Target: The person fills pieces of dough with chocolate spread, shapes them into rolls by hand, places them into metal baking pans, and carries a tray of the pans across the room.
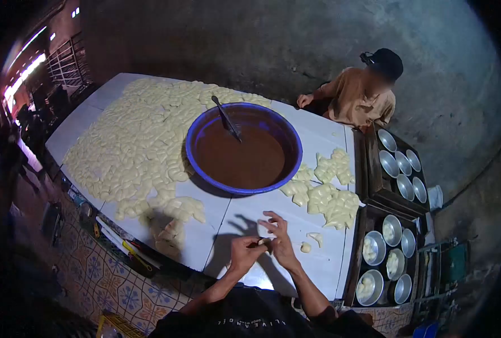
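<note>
Over the front of the white tabletop, my left hand (245,254) is closed, its fingers pinching a small dough piece (264,243). My right hand (282,243) meets it from the other side, thumb side against the same piece, its other fingers raised and spread. Just right of my hands, a small dough ball (306,247) and a thin dough scrap (316,239) lie on the table. Behind them stands a blue basin (241,190) of brown liquid, with a dark-handled utensil (225,117) leaning in it.
Many pale dough pieces (132,141) cover the table's left side; more dough (335,205) lies right of the basin. At the right edge, a wooden crate (349,287) holds metal tins, several with dough inside. A second crate (366,180) with tins adjoins it. Another person (360,98) is at the far side.
</note>
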### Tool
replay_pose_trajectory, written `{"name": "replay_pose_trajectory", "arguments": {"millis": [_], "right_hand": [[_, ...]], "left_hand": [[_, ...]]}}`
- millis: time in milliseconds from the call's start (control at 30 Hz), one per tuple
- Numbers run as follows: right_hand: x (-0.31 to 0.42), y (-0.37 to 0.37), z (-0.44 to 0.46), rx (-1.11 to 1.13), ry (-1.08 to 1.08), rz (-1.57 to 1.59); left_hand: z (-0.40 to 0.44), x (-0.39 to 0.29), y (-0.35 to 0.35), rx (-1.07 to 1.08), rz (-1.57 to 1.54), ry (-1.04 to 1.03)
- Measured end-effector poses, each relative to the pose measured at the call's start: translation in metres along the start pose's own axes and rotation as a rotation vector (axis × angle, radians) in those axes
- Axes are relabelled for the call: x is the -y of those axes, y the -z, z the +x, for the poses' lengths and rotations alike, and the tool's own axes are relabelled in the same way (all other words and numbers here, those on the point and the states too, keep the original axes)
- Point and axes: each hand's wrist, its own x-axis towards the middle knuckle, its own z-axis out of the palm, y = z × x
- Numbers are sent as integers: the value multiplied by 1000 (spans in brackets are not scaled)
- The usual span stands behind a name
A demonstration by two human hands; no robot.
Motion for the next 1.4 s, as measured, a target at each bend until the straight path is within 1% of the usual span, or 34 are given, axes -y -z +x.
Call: {"name": "replay_pose_trajectory", "arguments": {"millis": [33,67,133,167,200,267,300,333,400,467,500,533,600,667,700,733,800,833,867,900,933,967,1000,1067,1100,1133,1200,1233,1267,1333,1367,1400], "right_hand": [[0,-10,2,105,72,-6],[-5,-16,0,66,-57,106],[-7,-11,11,82,-64,19],[-1,-9,14,146,-353,371],[-20,-8,12,142,-357,372],[-69,-5,3,49,-468,804],[-46,0,12,44,-520,828],[-49,4,19,-17,-524,841],[-52,10,18,-75,-413,845],[-70,10,12,-110,-448,662],[-63,12,12,-109,-499,654],[-70,11,6,-120,-496,715],[-86,9,-5,-151,-497,810],[-93,7,-13,-174,-537,823],[-89,5,-11,-183,-552,856],[-88,1,-9,-193,-551,898],[-82,-6,-1,-228,-599,960],[-82,-7,4,-227,-604,962],[-82,-9,6,-211,-647,1195],[-82,-11,7,-192,-683,1425],[-80,-17,6,-269,-747,1456],[-80,-17,4,-260,-721,1371],[-78,-18,2,-249,-692,1290],[-69,-15,-7,-349,-769,1123],[-64,-19,-11,-391,-785,869],[-59,-21,-15,-392,-785,864],[-37,-22,-21,-156,-177,-252],[-32,-21,-26,-106,-157,-267],[-33,-18,-30,-110,-160,-272],[-37,-10,-36,-42,-129,-225],[-20,-8,-27,-105,-114,-120],[-20,-7,-26,-145,-144,-38]], "left_hand": [[13,40,-6,59,-739,57],[15,32,0,91,-1053,216],[15,8,-4,18,-1280,442],[26,15,3,292,-1421,317],[35,23,10,574,-1543,185],[65,-15,17,651,-1333,186],[97,-6,25,657,-1141,129],[134,7,35,656,-947,68],[192,-15,47,164,-127,27],[212,-53,48,91,773,-79],[242,0,48,-41,919,-90],[247,0,54,215,1053,-14],[229,-58,49,470,1019,321],[213,-53,42,179,1028,203],[201,-58,41,159,1091,106],[187,-59,38,170,1094,119],[160,-58,29,-49,917,-294],[152,-54,28,-113,905,-365],[141,-43,28,-108,906,-355],[130,-29,29,18,263,-7],[122,-18,29,133,-388,332],[110,-23,29,229,-516,400],[99,-9,23,96,-523,408],[80,6,12,-105,-330,346],[73,9,8,-157,-254,458],[64,15,4,-167,-381,420],[54,21,12,75,-272,406],[46,27,6,-57,-441,339],[40,28,7,-50,-443,341],[31,30,13,60,96,-13],[24,18,12,18,122,61],[21,19,13,17,122,58]]}}
